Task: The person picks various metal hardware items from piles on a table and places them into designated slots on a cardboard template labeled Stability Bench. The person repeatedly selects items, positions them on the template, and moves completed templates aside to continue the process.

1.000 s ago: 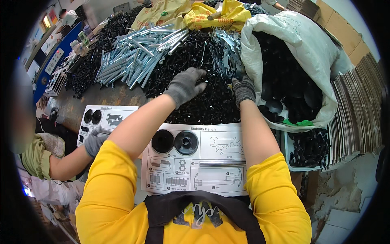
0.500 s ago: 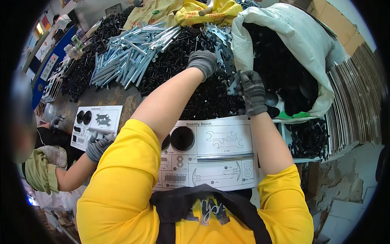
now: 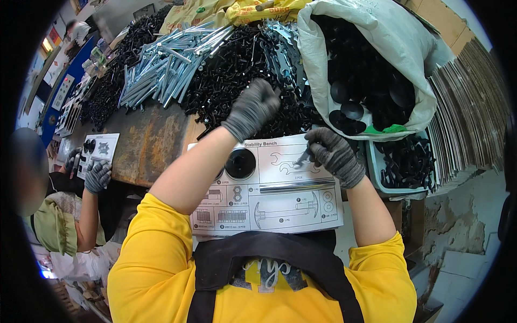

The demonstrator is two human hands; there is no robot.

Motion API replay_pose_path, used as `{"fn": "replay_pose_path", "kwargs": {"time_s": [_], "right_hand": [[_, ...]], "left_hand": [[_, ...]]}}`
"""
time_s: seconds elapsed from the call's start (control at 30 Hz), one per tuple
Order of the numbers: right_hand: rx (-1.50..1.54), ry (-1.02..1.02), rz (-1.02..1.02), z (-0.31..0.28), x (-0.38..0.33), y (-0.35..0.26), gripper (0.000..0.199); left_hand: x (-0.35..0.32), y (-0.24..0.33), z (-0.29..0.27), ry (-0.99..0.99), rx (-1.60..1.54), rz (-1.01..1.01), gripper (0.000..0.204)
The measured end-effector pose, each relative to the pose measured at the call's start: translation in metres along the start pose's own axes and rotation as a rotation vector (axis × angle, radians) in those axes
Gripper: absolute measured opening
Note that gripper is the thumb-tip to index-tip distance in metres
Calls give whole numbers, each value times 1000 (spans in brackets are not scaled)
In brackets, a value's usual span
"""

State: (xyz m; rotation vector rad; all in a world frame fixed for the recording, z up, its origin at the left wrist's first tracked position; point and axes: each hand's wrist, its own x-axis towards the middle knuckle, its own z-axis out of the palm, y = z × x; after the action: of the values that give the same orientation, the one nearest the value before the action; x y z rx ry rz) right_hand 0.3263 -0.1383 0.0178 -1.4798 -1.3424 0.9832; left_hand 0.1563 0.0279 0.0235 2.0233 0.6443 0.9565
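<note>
A worn brown workbench (image 3: 145, 141) stands over a cracked concrete floor (image 3: 458, 231).

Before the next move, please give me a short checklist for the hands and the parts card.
1. Right hand holds a small metal part over the parts card: ok.
2. Left hand is closed above the black screw pile; what it holds: cannot tell.
3. Black round part sits on its card place: ok.
4. Long metal bar lies on the card: ok.
5. Other card places filled: not ok.
</note>
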Motion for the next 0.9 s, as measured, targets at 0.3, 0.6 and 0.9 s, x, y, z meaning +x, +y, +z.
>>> {"fn": "replay_pose_path", "kwargs": {"time_s": [0.3, 0.6, 0.9], "right_hand": [[-815, -99, -110, -16, -23, 18, 24], [-1103, -194, 234, 14, -20, 9, 38], [-1060, -184, 156, 11, -22, 9, 28]], "left_hand": [[-50, 28, 21, -588, 720, -7, 42], [-72, 30, 20, -755, 922, 54, 21], [-58, 21, 23, -700, 848, -11, 26]]}}
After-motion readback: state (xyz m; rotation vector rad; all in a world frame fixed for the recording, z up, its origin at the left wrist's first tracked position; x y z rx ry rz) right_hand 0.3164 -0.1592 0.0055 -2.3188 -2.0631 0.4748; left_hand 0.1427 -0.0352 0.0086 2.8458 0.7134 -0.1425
